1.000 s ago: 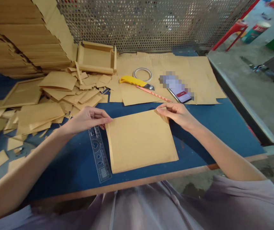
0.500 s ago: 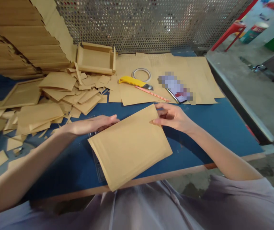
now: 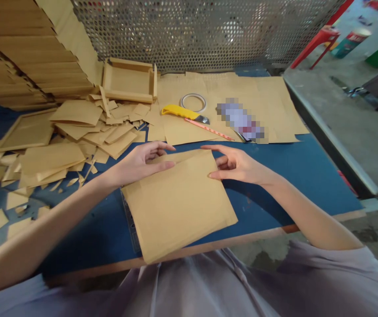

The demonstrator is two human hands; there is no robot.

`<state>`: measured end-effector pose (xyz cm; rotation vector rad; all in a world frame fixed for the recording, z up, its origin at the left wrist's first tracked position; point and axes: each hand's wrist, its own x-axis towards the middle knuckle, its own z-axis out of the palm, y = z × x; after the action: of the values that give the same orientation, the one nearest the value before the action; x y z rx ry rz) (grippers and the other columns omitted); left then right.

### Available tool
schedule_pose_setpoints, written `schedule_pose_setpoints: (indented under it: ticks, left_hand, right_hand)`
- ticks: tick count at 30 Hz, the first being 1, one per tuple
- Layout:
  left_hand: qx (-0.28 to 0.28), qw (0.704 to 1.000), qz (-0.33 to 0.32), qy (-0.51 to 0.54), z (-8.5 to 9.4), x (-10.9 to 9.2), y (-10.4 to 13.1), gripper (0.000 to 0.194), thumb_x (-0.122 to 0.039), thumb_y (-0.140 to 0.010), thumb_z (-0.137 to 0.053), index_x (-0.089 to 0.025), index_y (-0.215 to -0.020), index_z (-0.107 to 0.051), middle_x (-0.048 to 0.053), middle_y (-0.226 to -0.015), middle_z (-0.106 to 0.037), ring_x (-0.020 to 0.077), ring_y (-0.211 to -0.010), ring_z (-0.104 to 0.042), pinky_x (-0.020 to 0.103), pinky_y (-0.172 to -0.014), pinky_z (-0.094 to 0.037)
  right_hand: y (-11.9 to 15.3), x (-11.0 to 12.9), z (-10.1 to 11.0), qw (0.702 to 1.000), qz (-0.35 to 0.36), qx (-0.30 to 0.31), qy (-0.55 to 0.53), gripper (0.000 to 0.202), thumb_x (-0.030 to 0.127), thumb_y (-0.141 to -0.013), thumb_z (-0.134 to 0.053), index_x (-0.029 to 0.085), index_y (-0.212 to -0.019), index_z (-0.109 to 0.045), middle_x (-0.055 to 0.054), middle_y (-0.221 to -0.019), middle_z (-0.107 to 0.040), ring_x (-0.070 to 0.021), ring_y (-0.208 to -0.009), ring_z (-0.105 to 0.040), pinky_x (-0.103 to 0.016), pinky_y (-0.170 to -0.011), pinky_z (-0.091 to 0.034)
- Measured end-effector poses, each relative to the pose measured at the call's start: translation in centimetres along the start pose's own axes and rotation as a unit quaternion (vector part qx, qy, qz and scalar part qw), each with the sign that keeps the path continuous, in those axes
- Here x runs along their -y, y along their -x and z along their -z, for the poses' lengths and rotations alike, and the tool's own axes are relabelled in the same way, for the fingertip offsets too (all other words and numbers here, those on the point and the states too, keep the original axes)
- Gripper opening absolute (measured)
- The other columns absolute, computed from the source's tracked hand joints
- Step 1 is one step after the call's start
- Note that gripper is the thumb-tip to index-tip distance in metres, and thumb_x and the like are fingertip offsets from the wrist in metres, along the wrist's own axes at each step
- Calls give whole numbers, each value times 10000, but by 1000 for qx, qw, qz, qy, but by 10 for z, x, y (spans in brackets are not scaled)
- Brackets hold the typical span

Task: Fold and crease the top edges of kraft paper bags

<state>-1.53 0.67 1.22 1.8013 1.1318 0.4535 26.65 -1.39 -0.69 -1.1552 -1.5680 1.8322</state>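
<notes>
A small stack of brown kraft paper sheets (image 3: pixel 179 207) lies tilted in front of me, its lower corner reaching the table's front edge. At its far left edge is my left hand (image 3: pixel 142 163), thumb on the top face and fingers curled behind the edge. My right hand (image 3: pixel 238 165) grips the far right corner, thumb on the side edge and index finger along the top. A clear ruler or template (image 3: pixel 131 226) with markings shows partly from under the sheets' left side.
Cardboard offcuts (image 3: pixel 57 158) cover the left, beside a shallow cardboard tray (image 3: pixel 129 81) and stacked cardboard (image 3: pixel 27 53). Farther back are a yellow utility knife (image 3: pixel 180 112), a tape roll (image 3: pixel 193 102), a pink pencil (image 3: pixel 209 129) and a phone (image 3: pixel 240 119). A perforated metal panel (image 3: pixel 192 35) stands behind.
My left hand has moved up and right along the far edge, its thumb now on top of the sheets. The stack has turned slightly and its far edge has dropped toward me.
</notes>
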Motion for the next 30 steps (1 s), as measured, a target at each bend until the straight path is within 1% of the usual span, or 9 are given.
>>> schedule_pose_setpoints:
  ticks: [3, 5, 8, 11, 16, 19, 22, 25, 30]
  left_hand:
    - [-71, 989, -85, -96, -1, 6, 1, 515, -473, -796, -693, -167, -1199, -601, 66, -1033, -632, 185, -915, -590, 313, -862, -487]
    - [-97, 973, -137, -159, -2, 7, 3, 474, -446, -827, -684, -180, -1208, -593, 66, -1061, -636, 183, -929, -586, 313, -890, -477]
    - [-103, 947, -202, -227, -5, 5, 4, 407, -393, -887, -641, -168, -1220, -579, 70, -1041, -639, 181, -922, -596, 294, -865, -478]
    - [-91, 936, -235, -245, -9, 4, 0, 390, -384, -911, -618, -166, -1230, -565, 74, -1051, -636, 189, -948, -608, 296, -870, -473]
    - [-105, 938, -172, -280, -15, 10, -13, 518, -468, -865, -657, -185, -1276, -519, 71, -1070, -628, 207, -943, -625, 290, -802, -479]
    - [-135, 926, -134, -326, -18, 15, -16, 575, -535, -836, -670, -176, -1260, -521, 77, -1048, -624, 220, -920, -633, 276, -728, -465]
    - [-131, 915, -130, -359, -19, 18, -14, 578, -574, -842, -644, -161, -1230, -530, 91, -1043, -624, 227, -912, -634, 271, -681, -447]
    - [-114, 917, -115, -365, -19, 19, -9, 563, -574, -840, -641, -155, -1204, -549, 94, -1030, -628, 224, -878, -635, 269, -653, -436]
    - [-88, 965, -47, -243, -15, 17, 0, 533, -547, -780, -699, -165, -1141, -612, 47, -927, -642, 191, -786, -619, 279, -693, -448]
  right_hand:
    - [0, 0, 1, 1000, 7, 13, 14, 823, 288, -745, -776, 182, -1457, -377, -29, -856, -762, -174, -725, -722, -296, -666, -577]
    - [0, -1, 1, 999, 23, 13, 20, 679, 325, -789, -739, 184, -1393, -464, -39, -877, -768, -177, -738, -725, -300, -670, -578]
    - [-3, -2, 0, 998, 51, -23, 27, 382, 374, -815, -710, 177, -1138, -656, -57, -944, -770, -200, -858, -732, -316, -752, -580]
    - [-9, -5, -1, 994, 73, -80, 15, 257, 384, -786, -736, 194, -958, -722, -53, -1034, -761, -215, -976, -714, -341, -859, -567]
    - [-16, -10, -1, 986, 58, -154, 8, 268, 399, -720, -785, 195, -887, -733, -54, -962, -771, -225, -915, -723, -358, -840, -567]
    - [-15, -13, 0, 980, 54, -183, 54, 285, 428, -733, -770, 186, -869, -706, -64, -893, -770, -230, -837, -726, -347, -745, -574]
    - [-12, -15, -1, 979, 43, -176, 91, 296, 453, -754, -747, 192, -872, -672, -64, -858, -764, -239, -793, -721, -332, -636, -558]
    - [-9, -13, -2, 981, 35, -166, 94, 282, 436, -759, -750, 190, -862, -659, -61, -845, -762, -233, -795, -717, -319, -644, -539]
    - [-4, -4, 2, 993, 10, -107, 56, 312, 401, -779, -736, 172, -974, -651, -32, -775, -737, -149, -622, -656, -246, -508, -464]
